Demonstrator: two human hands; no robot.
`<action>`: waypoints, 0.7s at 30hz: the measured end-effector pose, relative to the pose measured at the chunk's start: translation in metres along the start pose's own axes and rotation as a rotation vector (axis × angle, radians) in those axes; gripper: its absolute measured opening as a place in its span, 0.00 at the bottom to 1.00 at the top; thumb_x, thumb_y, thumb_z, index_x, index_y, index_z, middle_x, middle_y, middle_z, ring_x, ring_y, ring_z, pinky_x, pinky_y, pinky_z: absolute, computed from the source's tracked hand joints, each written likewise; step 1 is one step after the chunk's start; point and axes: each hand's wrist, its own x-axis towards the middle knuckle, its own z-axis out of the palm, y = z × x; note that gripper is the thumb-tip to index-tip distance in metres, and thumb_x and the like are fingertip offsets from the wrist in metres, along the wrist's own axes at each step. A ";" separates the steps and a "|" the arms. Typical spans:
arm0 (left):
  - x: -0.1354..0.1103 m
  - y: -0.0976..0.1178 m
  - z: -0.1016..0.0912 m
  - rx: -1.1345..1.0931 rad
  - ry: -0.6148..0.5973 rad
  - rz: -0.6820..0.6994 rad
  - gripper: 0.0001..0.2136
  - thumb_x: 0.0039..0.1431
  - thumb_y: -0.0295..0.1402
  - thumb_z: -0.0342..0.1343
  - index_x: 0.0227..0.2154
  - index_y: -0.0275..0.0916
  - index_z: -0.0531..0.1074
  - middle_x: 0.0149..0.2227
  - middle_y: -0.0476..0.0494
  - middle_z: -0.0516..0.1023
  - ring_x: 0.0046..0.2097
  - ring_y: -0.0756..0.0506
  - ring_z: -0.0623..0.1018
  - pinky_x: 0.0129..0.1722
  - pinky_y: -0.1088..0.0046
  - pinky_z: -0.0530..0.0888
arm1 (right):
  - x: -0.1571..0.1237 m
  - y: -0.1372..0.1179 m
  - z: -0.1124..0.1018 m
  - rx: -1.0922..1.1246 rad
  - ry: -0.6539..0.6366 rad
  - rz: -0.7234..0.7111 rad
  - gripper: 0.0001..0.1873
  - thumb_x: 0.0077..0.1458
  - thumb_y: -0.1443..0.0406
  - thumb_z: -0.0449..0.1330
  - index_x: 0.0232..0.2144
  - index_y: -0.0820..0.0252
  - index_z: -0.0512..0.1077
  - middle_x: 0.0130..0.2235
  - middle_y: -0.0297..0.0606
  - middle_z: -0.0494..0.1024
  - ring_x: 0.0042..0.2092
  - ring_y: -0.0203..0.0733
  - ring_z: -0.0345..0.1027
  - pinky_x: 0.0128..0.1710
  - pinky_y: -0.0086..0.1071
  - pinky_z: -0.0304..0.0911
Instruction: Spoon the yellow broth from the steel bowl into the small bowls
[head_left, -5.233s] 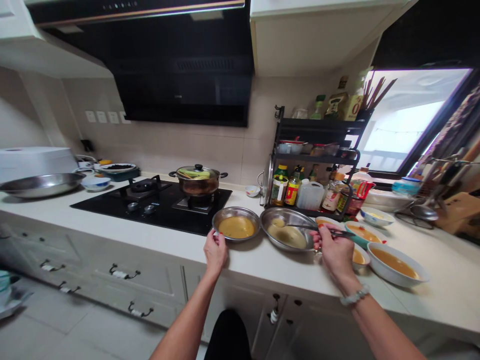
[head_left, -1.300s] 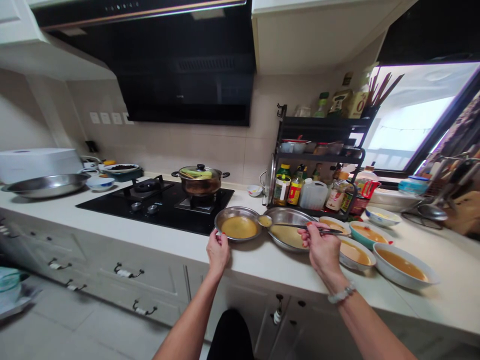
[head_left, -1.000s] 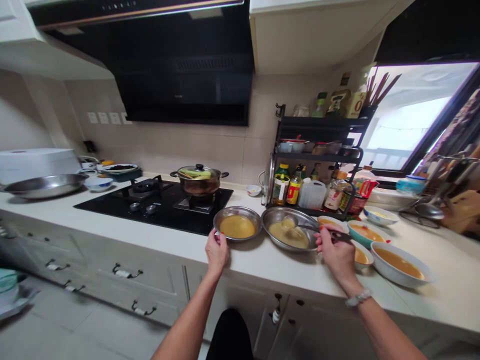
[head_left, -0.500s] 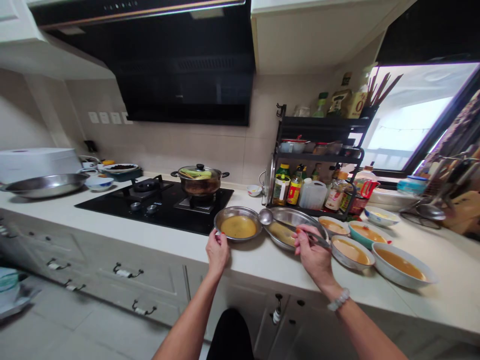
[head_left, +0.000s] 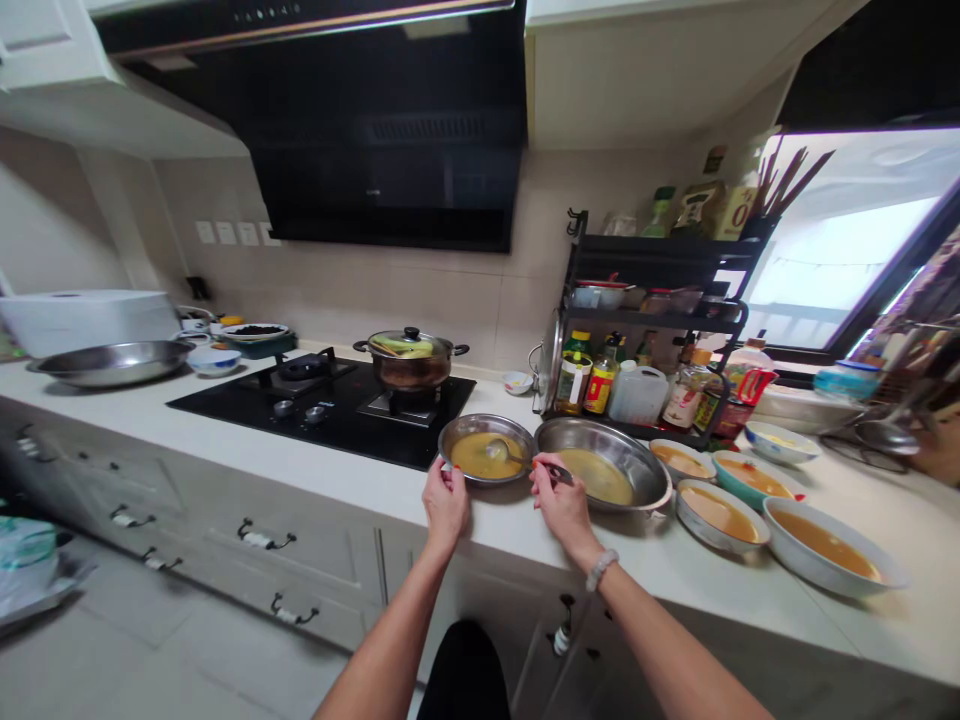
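Observation:
My left hand (head_left: pixel 445 497) grips the near rim of a small steel bowl (head_left: pixel 484 435) holding yellow-brown liquid on the white counter. My right hand (head_left: pixel 558 503) is closed on the handle of a metal ladle (head_left: pixel 497 451), whose scoop sits in that small bowl. Just right of it stands a larger steel basin (head_left: pixel 604 474) with the same yellow liquid at its bottom.
Several filled ceramic bowls (head_left: pixel 718 510) line the counter to the right. A black spice rack (head_left: pixel 651 330) with bottles stands behind the basin. A lidded pot (head_left: pixel 410 359) sits on the black hob (head_left: pixel 328 404). A wide steel pan (head_left: pixel 112 361) lies far left.
My right hand has carried the ladle from the large basin leftward into the small bowl. My left hand has stayed on the small bowl's rim. The view has shifted slightly.

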 end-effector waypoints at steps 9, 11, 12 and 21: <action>0.000 -0.002 0.000 0.011 -0.015 0.000 0.20 0.55 0.37 0.48 0.46 0.29 0.71 0.23 0.45 0.73 0.26 0.45 0.74 0.32 0.68 0.72 | 0.006 -0.010 -0.011 0.255 0.156 0.185 0.23 0.45 0.48 0.62 0.30 0.61 0.67 0.19 0.34 0.73 0.15 0.34 0.62 0.12 0.26 0.59; 0.000 -0.002 0.001 0.005 -0.020 -0.006 0.20 0.55 0.37 0.48 0.46 0.29 0.70 0.23 0.45 0.73 0.26 0.45 0.74 0.32 0.69 0.72 | 0.006 -0.012 -0.016 0.262 0.156 0.183 0.22 0.45 0.48 0.62 0.31 0.62 0.68 0.19 0.34 0.73 0.15 0.33 0.62 0.12 0.26 0.59; 0.000 -0.002 0.001 0.002 -0.021 -0.004 0.20 0.55 0.37 0.48 0.46 0.29 0.70 0.24 0.45 0.73 0.26 0.45 0.74 0.32 0.69 0.72 | 0.006 -0.013 -0.018 0.265 0.162 0.181 0.22 0.45 0.49 0.62 0.31 0.61 0.68 0.19 0.34 0.73 0.15 0.33 0.62 0.12 0.26 0.60; 0.001 -0.002 0.000 0.007 -0.009 0.004 0.21 0.54 0.38 0.48 0.46 0.29 0.70 0.24 0.44 0.74 0.27 0.44 0.75 0.33 0.68 0.72 | 0.010 -0.013 -0.036 0.443 0.280 0.240 0.20 0.41 0.54 0.66 0.32 0.61 0.67 0.19 0.32 0.74 0.17 0.34 0.64 0.12 0.25 0.59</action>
